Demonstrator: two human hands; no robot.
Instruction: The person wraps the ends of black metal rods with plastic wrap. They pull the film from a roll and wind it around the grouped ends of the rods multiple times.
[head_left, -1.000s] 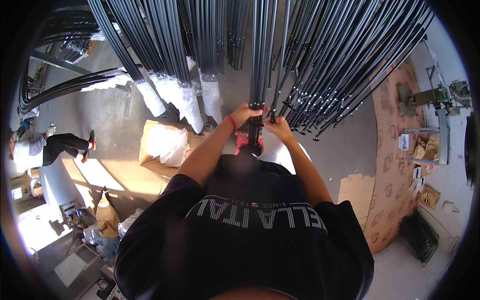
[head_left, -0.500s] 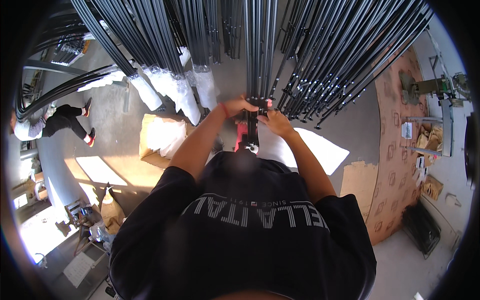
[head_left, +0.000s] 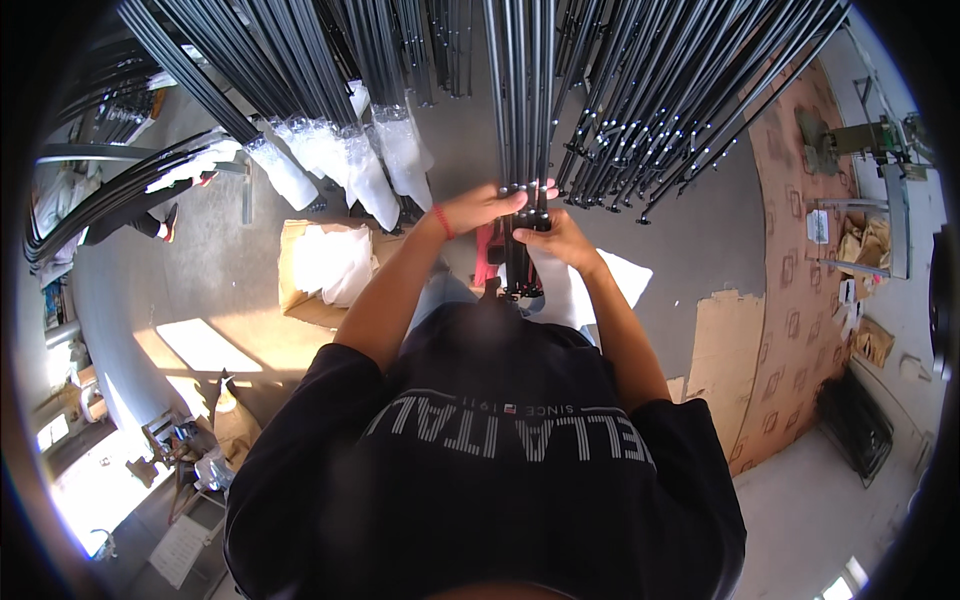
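The person is standing under many hanging black rods and is holding one bundle of black rods (head_left: 520,120) that is running from the top centre of the frame down to the chest. The left hand (head_left: 490,207) is wrapping its fingers around the bundle from the left side, just above the middle of the frame, and a red band (head_left: 443,222) is sitting on that wrist. The right hand (head_left: 553,238) is gripping the same bundle from the right and a little lower, with the fingers closed around the rods; both hands are touching the bundle and are lying close to each other. The lower ends of the rods (head_left: 520,285) are hanging just below the hands, beside a red object (head_left: 487,255) that is partly hidden, so I cannot tell what it is. Compared with the frame half a second before, the hands are staying on the bundle in nearly the same place, with the left hand reaching a little more across the rods. In the upper left, rod ends wrapped in clear plastic bags (head_left: 345,165) are hanging, and below them a cardboard box with white material (head_left: 325,265) is lying on the grey floor (head_left: 690,230). Another person's leg (head_left: 150,215) is showing at the far left.
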